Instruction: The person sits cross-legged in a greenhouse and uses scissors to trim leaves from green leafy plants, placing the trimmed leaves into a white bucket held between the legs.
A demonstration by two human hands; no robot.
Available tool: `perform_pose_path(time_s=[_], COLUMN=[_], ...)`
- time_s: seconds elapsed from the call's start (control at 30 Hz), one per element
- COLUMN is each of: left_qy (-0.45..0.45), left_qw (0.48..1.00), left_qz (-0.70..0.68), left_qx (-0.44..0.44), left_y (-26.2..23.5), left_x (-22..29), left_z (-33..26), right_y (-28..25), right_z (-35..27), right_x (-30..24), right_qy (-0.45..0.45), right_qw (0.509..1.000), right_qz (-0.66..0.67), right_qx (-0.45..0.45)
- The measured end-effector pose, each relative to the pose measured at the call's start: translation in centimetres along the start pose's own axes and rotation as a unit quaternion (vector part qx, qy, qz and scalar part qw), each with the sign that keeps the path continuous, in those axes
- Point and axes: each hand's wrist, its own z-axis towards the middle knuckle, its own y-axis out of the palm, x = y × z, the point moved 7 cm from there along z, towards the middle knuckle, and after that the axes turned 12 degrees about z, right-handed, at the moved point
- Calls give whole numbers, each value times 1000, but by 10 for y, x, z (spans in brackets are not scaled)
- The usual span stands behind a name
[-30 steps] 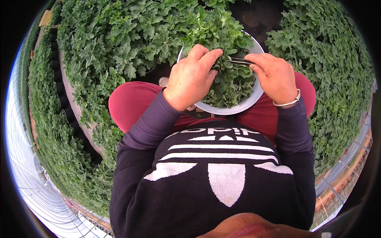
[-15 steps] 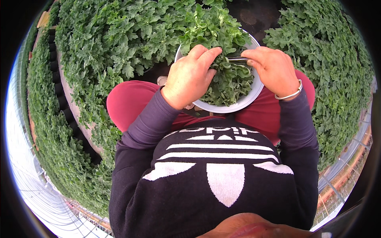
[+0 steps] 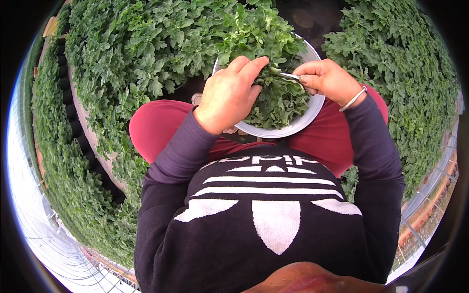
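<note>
A white bowl (image 3: 318, 100) rests between my bent knees, partly filled with loose green leaves (image 3: 281, 110). Above it, my left hand (image 3: 229, 90) is closed round a leafy green shoot (image 3: 261, 36), whose leaves fan out beyond my fingers. My right hand (image 3: 332, 83) pinches a slim metal tool (image 3: 289, 75) between thumb and fingers over the bowl's right side. Its thin tip points left toward the leaves beside my left hand. Fingers and leaves hide the rest of the tool, so its exact kind cannot be made out.
Dense leafy plants (image 3: 141, 53) grow on the left, and another bed of them (image 3: 400, 93) on the right. Dark ground (image 3: 310, 17) shows beyond the bowl. A row of black containers (image 3: 78, 129) runs along a pale strip at the far left.
My right hand has turned and drawn slightly down, and the metal tool now slants instead of lying level. My left hand has shifted slightly left, still holding the shoot.
</note>
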Motion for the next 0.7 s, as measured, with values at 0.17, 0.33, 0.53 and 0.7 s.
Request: perform_pose_path(time_s=[0.17, 0.33, 0.53, 0.7], left_qy=[1, -3, 18, 33], left_qw=[1000, 1000, 999, 993], left_qz=[1, -2, -37, -71], left_qx=[4, -6, 32, 86], left_y=[-1, 0, 1, -2], left_x=[0, -1, -5, -6], left_z=[-1, -1, 1, 8], right_y=[3, -23, -33, -4], right_z=[-4, -40, -73, -98], right_x=[8, -27, -36, -60], right_qy=[36, -103, -173, -271], right_qw=[986, 989, 938, 918], right_qz=[162, 108, -231, -205], right_qx=[-22, -7, 194, 206])
